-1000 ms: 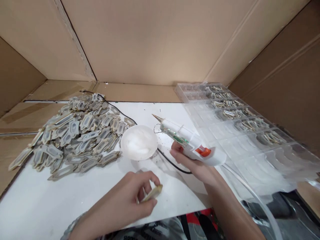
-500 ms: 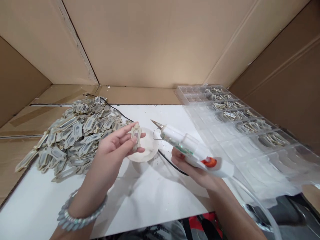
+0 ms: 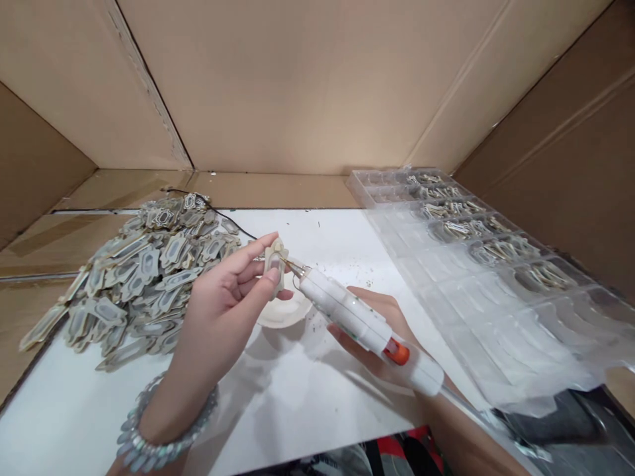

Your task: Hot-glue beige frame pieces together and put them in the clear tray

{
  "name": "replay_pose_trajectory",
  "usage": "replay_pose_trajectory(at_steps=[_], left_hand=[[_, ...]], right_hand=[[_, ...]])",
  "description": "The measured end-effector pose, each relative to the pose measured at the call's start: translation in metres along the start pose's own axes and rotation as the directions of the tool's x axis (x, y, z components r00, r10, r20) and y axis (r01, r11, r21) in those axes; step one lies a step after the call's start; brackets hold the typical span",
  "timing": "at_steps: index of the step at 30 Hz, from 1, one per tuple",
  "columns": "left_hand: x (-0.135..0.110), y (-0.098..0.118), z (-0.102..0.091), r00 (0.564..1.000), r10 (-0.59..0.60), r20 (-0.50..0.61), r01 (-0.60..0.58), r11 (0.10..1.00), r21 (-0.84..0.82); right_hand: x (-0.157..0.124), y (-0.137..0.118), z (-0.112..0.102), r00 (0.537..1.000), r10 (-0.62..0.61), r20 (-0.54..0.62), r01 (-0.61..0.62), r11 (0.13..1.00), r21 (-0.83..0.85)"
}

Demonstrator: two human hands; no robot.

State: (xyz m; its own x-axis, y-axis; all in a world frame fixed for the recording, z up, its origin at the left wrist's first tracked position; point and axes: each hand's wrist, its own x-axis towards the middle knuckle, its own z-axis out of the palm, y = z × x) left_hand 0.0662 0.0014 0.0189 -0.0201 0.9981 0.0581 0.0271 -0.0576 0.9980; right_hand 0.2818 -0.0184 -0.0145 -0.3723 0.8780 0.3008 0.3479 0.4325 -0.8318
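Two bare hands work near the middle of the frame. The left hand (image 3: pixel 223 307) has its thumb and fingers clamped on a small pale frame (image 3: pixel 274 266) just left of centre; the thumb covers part of the front, and the fingers behind it are partly hidden. The right hand (image 3: pixel 391 320) is wrapped around a white glue gun (image 3: pixel 342 305), whose body hides the palm and most of the grip, so how the fingers sit on the trigger cannot be told. The metal nozzle (image 3: pixel 294 266) points at the frame's upper part, but whether its tip touches is hard to make out. Below them, a white bowl (image 3: pixel 285 317) is partly covered by the left hand and the gun. A heap of similar frames (image 3: pixel 149 281) fills the left side, the lower ones buried. A black cord (image 3: pixel 231 219) runs behind the left hand and is lost from view. At right, a clear divided tray (image 3: pixel 471 297) holds thin pieces too small to identify. Both forearms are cut off at the bottom edge, below a beaded bracelet (image 3: pixel 161 451) on the left wrist.
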Motion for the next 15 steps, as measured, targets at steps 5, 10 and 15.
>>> replay_pose_trajectory(at_steps=[5,10,15], left_hand=[[-0.0022,0.0066,0.0033,1.0,-0.004,0.007,0.004,1.0,-0.026],[-0.0023,0.0068,0.005,1.0,0.002,0.031,0.0,0.998,-0.056],[-0.0035,0.006,0.003,0.999,-0.008,0.041,0.01,0.998,-0.058]], right_hand=[[0.0001,0.0024,0.0007,1.0,0.003,0.004,-0.003,1.0,0.023],[0.0001,0.0029,0.0008,1.0,-0.017,0.016,0.016,1.0,0.02],[-0.0003,0.0024,0.0006,1.0,-0.02,0.013,0.019,1.0,0.014]])
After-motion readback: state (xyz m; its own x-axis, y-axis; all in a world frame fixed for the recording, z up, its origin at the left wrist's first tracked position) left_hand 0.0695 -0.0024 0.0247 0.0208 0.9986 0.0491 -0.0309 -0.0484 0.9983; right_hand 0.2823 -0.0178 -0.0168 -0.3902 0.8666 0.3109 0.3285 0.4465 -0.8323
